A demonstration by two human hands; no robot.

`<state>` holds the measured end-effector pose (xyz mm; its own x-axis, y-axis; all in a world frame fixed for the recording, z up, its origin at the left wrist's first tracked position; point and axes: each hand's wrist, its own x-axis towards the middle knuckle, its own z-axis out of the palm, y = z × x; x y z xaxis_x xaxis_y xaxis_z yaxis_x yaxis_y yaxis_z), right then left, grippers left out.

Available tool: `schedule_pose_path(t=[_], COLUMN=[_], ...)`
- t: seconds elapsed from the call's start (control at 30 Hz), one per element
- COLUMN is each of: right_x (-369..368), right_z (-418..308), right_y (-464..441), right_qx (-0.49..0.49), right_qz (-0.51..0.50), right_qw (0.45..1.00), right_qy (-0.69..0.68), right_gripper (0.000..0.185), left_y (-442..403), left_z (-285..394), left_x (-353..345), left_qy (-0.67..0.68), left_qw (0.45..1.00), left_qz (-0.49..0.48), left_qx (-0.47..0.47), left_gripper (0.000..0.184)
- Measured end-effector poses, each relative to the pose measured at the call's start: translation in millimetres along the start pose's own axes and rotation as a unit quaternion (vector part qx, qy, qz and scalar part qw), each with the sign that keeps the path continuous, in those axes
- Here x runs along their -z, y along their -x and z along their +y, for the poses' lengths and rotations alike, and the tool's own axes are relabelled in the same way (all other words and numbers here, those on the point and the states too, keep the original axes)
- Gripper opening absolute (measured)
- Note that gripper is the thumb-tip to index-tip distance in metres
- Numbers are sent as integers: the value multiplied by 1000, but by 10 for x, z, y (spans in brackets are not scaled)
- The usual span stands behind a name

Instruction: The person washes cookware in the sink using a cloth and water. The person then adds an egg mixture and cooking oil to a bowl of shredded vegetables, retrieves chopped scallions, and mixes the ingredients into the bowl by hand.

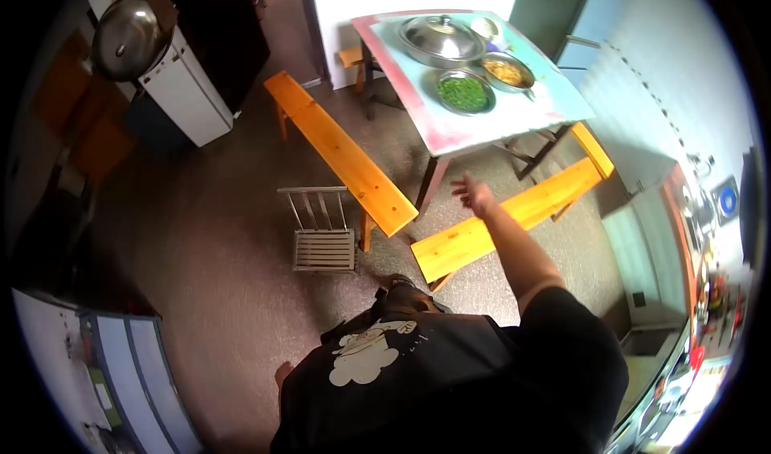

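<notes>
My right hand point(475, 195) reaches forward over the floor with fingers apart and nothing in it. Just beyond it is the near edge of a table point(450, 137), and the wooden bench point(458, 243) lies below my forearm. On the tabletop are a metal bowl of chopped greens point(464, 92), a metal bowl of yellowish food point(507, 72) and a large pan with a domed lid point(442, 38). Only a small part of my left hand point(283, 372) shows, low beside my black shirt; its fingers are hidden.
Another wooden bench point(337, 149) runs along the table's left side. A small slatted metal chair point(324, 249) stands in front of me. At right is a counter point(683, 245) with kitchen things; a white cabinet point(189, 92) and a large metal lid point(132, 40) are far left.
</notes>
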<state>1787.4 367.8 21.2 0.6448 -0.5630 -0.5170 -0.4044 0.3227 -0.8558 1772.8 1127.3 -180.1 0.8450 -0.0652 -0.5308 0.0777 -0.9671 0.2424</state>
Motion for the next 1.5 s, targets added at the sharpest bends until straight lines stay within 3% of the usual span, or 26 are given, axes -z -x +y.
schedule_pose_path(t=[0.13,0.23,0.27,0.33,0.37,0.4,0.47,0.57,0.6,0.67,0.73,0.77,0.83,0.87,0.9,0.97,1.0,1.03,1.1,1.13,1.2,1.27,1.3,1.37,1.47,1.5], right_x=[389,512,507,792,772,726,531,228,319,-31,-771,-1128,-1684,-1990,-2328,-3051,-3326,-3566,-3965,-4221,-4628,-4658,-4621,-4399,-4398,-4360], right_z=[-579,-958,-1029,-985,-1005,-1022,-1061,-967,-730,-557,-545,-473,40,338,597,812,1082,1473,2099,2563,3042,3181,3169,3113,3519,3670], right_y=[-1633,-2236,-2316,-2746,-2844,-2917,-2945,-2597,-2707,-2592,-1572,-1296,-1289,-1196,-1013,323,550,926,1486,1480,2053,3510,4182,5376,6326,6671], right_qx=[-21,-48,-28,-20,-13,-2,28,73,120,183,227,234,270,294,333,155,103,95,74,360,418,93,-28,-37,-27,-21], right_qz=[79,200,249,148,143,160,240,371,342,325,277,205,59,-4,-62,-131,-197,-285,-444,-567,-678,-727,-726,-772,-814,-820], right_qw=[965,930,913,929,936,943,948,923,931,887,903,946,957,926,869,913,929,913,859,659,478,578,587,517,375,334], right_qy=[-250,-303,-321,-337,-321,-291,-208,-70,46,274,238,85,93,237,362,353,296,276,244,339,369,358,357,369,443,465], right_gripper=[48,44,38,37,35,33,30,27,29,33,38,42,38,37,36,34,32,32,32,34,35,31,27,21,22,22], left_y=[546,656,837,1194,1383,1524,1764,2009,2073,2242,2397,2434,2487,2560,2673,2596,2704,2919,3274,3555,4100,4472,4643,5105,5545,5706], left_z=[426,516,558,918,1142,1360,1760,2103,2059,2018,2030,2063,1930,1809,1758,1350,1326,1136,909,812,679,497,445,441,448,429], left_x=[2,-314,-438,-532,-479,-424,-317,-153,-347,-601,-807,-889,-1166,-1248,-1123,-1477,-1100,-1051,-779,-680,-540,-732,-833,-920,-1103,-1147], left_qy=[83,248,326,546,645,587,594,688,668,675,677,674,675,634,507,658,731,739,720,707,701,725,736,774,779,781], left_qw=[984,964,941,831,754,798,773,609,609,593,569,551,571,667,801,631,527,527,520,523,518,481,465,408,280,205], left_qz=[-33,-50,-53,-1,52,57,63,84,99,99,109,121,106,95,114,175,201,268,334,355,383,408,416,448,523,563], left_qx=[151,82,74,106,115,124,215,386,417,427,454,478,455,379,297,372,384,323,315,316,306,278,263,186,203,175], left_gripper=[38,39,39,39,39,40,40,39,35,36,34,32,32,31,34,33,35,41,41,41,44,49,51,68,59,54])
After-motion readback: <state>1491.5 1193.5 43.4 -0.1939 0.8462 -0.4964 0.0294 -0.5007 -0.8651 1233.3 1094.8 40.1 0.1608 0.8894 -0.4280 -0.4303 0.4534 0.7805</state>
